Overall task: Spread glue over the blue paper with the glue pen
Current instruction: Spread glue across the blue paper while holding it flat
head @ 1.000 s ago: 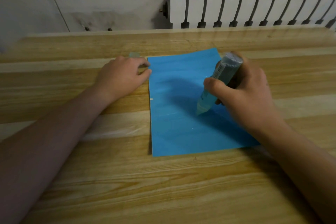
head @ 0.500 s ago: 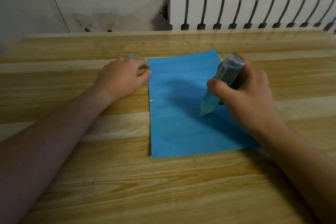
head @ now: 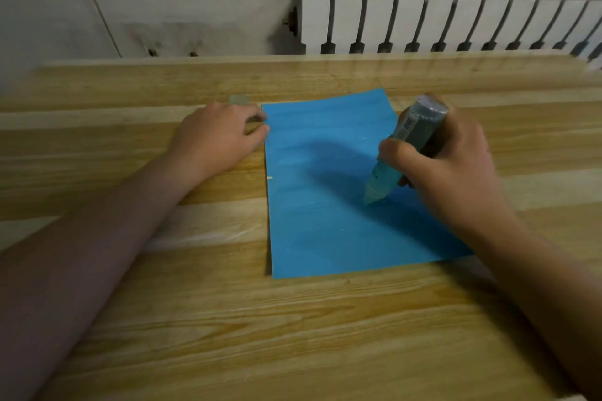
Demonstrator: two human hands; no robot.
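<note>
A blue paper (head: 325, 205) lies flat on the wooden table (head: 293, 335). My right hand (head: 452, 169) grips a translucent glue pen (head: 407, 143), held tilted with its tip touching the paper right of the middle. My left hand (head: 218, 137) rests on the table at the paper's upper left corner, fingers curled, fingertips at the paper's edge. Whether they press the paper down is not clear. Faint pale streaks show on the paper's surface.
A small pale cap-like object (head: 238, 99) lies on the table just behind my left hand. A white radiator (head: 439, 23) stands against the wall beyond the table's far edge.
The glue pen's tip has shifted slightly to the right on the paper with my right hand. My left hand has stayed where it was.
</note>
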